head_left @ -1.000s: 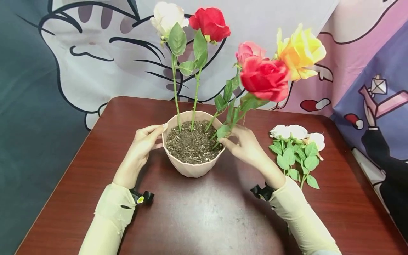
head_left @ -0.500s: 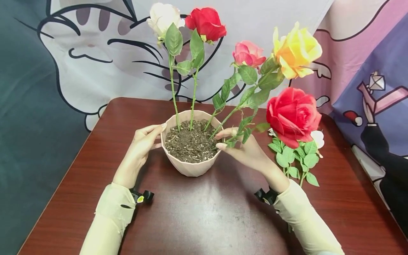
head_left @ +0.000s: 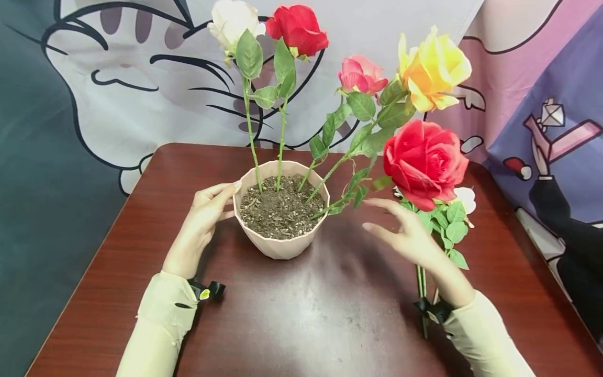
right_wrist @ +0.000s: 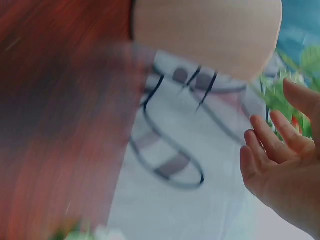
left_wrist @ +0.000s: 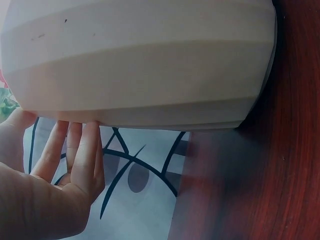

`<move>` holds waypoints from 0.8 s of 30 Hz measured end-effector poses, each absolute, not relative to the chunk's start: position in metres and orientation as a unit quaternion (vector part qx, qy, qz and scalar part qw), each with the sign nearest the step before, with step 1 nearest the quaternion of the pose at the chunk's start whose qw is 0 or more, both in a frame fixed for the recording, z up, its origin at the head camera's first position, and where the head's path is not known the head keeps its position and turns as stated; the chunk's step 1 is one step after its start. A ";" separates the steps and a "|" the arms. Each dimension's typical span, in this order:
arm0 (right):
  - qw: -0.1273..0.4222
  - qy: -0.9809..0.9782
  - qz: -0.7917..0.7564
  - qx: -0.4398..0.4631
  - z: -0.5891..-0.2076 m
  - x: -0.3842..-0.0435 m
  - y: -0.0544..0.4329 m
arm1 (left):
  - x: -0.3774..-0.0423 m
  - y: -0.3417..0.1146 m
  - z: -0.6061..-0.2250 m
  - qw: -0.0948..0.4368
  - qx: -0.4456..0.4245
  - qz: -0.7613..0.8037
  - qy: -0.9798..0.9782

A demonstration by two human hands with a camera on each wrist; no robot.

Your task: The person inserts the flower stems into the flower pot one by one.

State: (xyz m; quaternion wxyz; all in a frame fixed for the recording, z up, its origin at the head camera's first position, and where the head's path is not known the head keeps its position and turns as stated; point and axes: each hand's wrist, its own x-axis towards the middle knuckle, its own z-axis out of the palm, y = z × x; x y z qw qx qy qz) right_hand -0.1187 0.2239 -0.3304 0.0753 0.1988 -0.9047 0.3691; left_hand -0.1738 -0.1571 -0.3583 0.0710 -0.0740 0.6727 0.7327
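Note:
A beige faceted flowerpot [head_left: 282, 247] filled with soil stands on the table. My left hand [head_left: 204, 222] rests its thumb and fairly straight fingertips against the pot's left side; the left wrist view shows these fingers [left_wrist: 85, 155] along the outer wall. In the soil stand a white rose [head_left: 234, 23], a red rose [head_left: 298, 30], a pink rose [head_left: 361, 75] and a yellow rose [head_left: 435, 70]. A second red rose [head_left: 426, 163] leans far out to the right. Beside its stem my right hand [head_left: 412, 235] is spread and holds nothing.
Several white roses [head_left: 464, 199] lie on the table's right side, partly hidden behind the leaning red rose and right arm. A cartoon-printed cloth [head_left: 122, 63] hangs behind the brown table [head_left: 301, 324].
The second red rose swung from upright-leaning down to the right. My right hand let go of its stem and moved away to the right. My left hand stayed at the pot.

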 end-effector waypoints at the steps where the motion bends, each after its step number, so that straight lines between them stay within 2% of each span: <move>1: 0.069 -0.908 0.370 0.184 -0.330 -0.116 0.233 | -0.174 -0.157 -0.358 0.072 -0.074 0.733 0.672; 7: 0.035 -0.914 0.389 0.113 -0.325 -0.103 0.276 | -0.174 -0.157 -0.356 0.073 -0.075 0.744 0.660; 14: 0.055 -0.925 0.371 0.065 -0.332 -0.089 0.305 | -0.174 -0.156 -0.357 0.079 -0.066 0.747 0.657; 24: 0.041 -0.937 0.346 0.029 -0.350 -0.073 0.328 | -0.177 -0.159 -0.358 0.074 -0.062 0.759 0.644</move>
